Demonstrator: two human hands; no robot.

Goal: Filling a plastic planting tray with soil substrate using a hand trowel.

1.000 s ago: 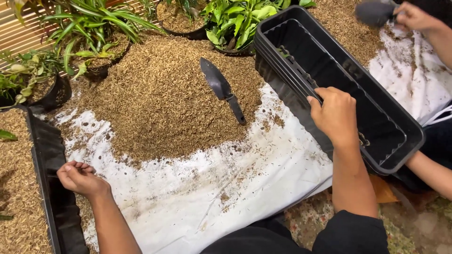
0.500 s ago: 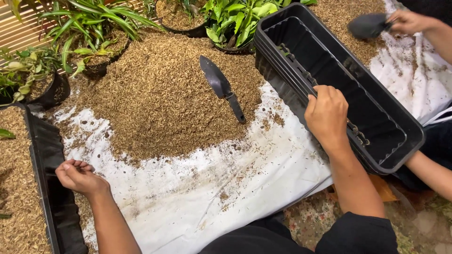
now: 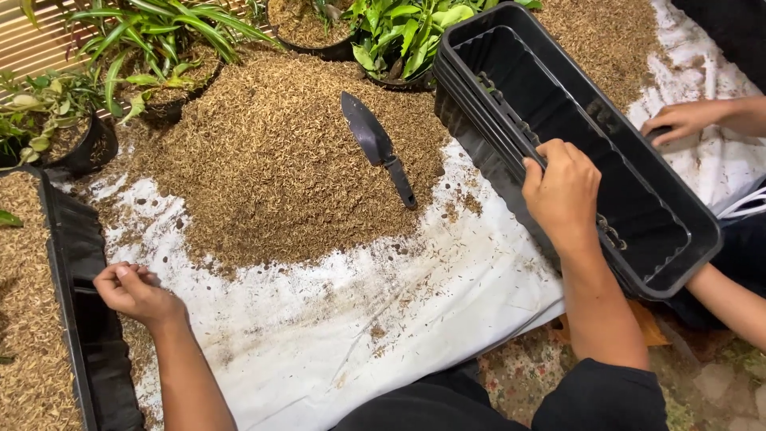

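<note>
My right hand (image 3: pixel 563 191) grips the near long rim of a stack of empty black rectangular planter boxes (image 3: pixel 638 136), which sits tilted on the white sheet. My left hand (image 3: pixel 132 291) rests with curled fingers on the rim of another black planter box (image 3: pixel 76 263) at the left, filled with brown husks. A black hand trowel (image 3: pixel 375 145) lies on a big pile of brown husks (image 3: pixel 263 175), between my two hands and beyond them.
Another person's hand (image 3: pixel 682 120) rests on the far rim of the stacked planters; their forearm (image 3: pixel 730 299) shows at lower right. Potted green plants (image 3: pixel 159 48) line the back. The white sheet (image 3: pixel 359 319) covers the floor.
The other person's hand has come down from the upper right, where it held a dark scoop, to the far rim of the planters. My hands have barely shifted.
</note>
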